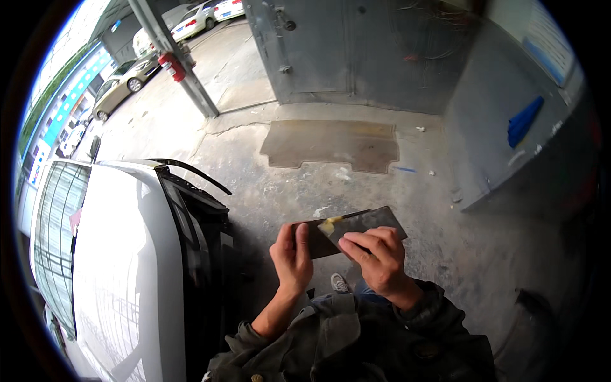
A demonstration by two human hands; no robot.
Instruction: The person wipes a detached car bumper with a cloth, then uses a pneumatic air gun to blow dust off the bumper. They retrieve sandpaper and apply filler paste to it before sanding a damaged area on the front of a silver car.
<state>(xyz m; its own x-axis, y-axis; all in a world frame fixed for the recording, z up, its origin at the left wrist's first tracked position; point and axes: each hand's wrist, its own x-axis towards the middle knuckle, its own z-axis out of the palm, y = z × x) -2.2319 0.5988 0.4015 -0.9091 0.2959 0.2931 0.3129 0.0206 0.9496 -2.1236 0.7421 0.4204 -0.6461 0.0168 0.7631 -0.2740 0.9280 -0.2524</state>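
Note:
In front of my body, my left hand is closed on one end of a dark, flat putty spreader, thumb on top. My right hand pinches a second grey, rectangular putty spreader between thumb and fingers. The right spreader lies across the left one, and its left end overlaps it. A dab of yellow paste sits where the two meet. My fingers hide part of both spreaders.
A white car body with an open black-edged rear stands close on my left. On the floor ahead lies a flat brown mat. Grey metal doors rise behind it. A fire extinguisher hangs on a post. A blue cloth is at right.

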